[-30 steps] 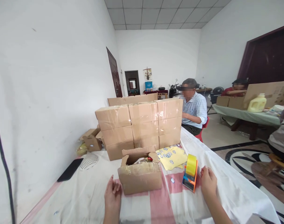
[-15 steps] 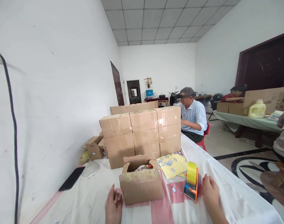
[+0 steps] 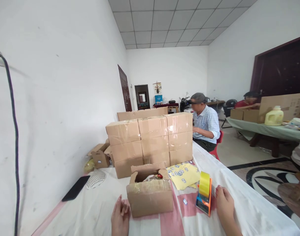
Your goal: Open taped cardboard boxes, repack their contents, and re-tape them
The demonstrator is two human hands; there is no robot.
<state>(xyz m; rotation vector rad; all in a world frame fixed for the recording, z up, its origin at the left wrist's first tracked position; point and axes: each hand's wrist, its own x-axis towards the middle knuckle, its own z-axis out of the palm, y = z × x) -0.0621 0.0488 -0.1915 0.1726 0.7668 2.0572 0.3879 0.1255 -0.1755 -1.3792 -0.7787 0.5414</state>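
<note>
An opened cardboard box (image 3: pixel 150 200) stands on the table in front of me, flaps raised, with something red and clear wrapping showing inside. My left hand (image 3: pixel 120 216) rests on the cloth just left of it, index finger stretched out and the others loosely curled, holding nothing. On the right, an orange and blue tape dispenser (image 3: pixel 204 193) carries a yellow roll of tape. My right hand (image 3: pixel 225 203) lies beside the dispenser, apart from it, with fingers curled in and nothing visible in them. Yellow label sheets (image 3: pixel 183 178) with small stickers lie behind the dispenser.
Several taped cartons (image 3: pixel 152 141) form a stacked wall behind the open box. A black phone-like slab (image 3: pixel 76 188) and a white perforated piece (image 3: pixel 96 179) lie at left. One loose sticker (image 3: pixel 185 201) is on the cloth. A person (image 3: pixel 204 119) sits beyond the cartons.
The view has shifted slightly, so things appear a little further right. Both hands, the box and the tape dispenser keep their places on the table.
</note>
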